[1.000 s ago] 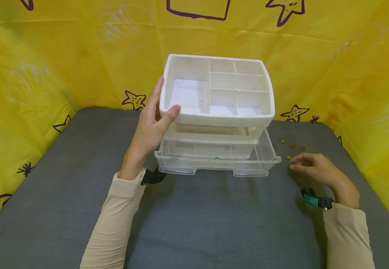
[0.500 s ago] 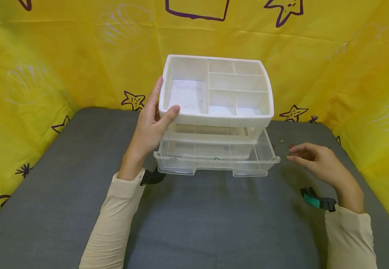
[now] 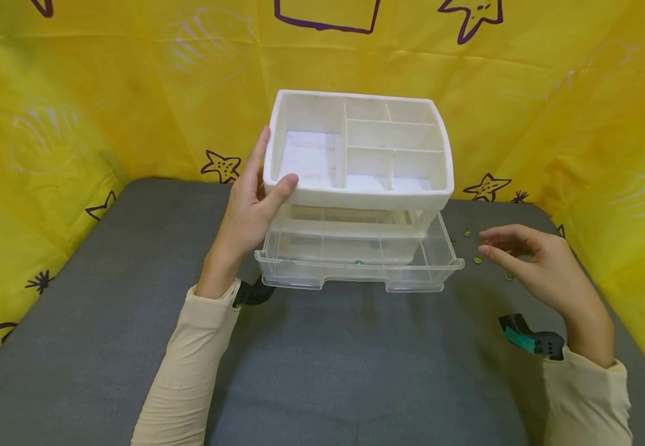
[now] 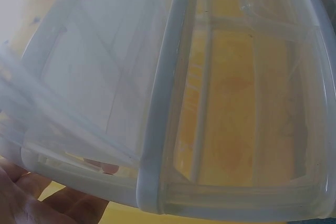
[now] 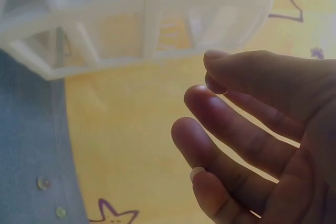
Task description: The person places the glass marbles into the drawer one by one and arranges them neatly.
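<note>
A white plastic desk organizer (image 3: 358, 195) with a divided top stands on the table, its clear lower drawer (image 3: 358, 275) pulled out. One small green round piece (image 3: 359, 262) lies inside the drawer. My left hand (image 3: 246, 214) grips the organizer's left side, thumb over the front rim; in the left wrist view, its fingers (image 4: 79, 203) show under the frame. To the right, my right hand (image 3: 545, 266) hovers with bent fingers, thumb and index tips slightly apart. Small bead-like pieces lie around it: green ones (image 3: 477, 260) and an olive one (image 3: 508, 276). No piece shows between the fingertips.
A grey cloth covers the table (image 3: 355, 371). Yellow fabric (image 3: 188, 80) with starfish drawings rises behind and at both sides. Another small piece (image 3: 453, 241) lies close to the drawer's right side.
My right hand has moved away from the table's front, up and slightly right, uncovering the olive piece and covering the red one's spot. The left hand and organizer stay as they were.
</note>
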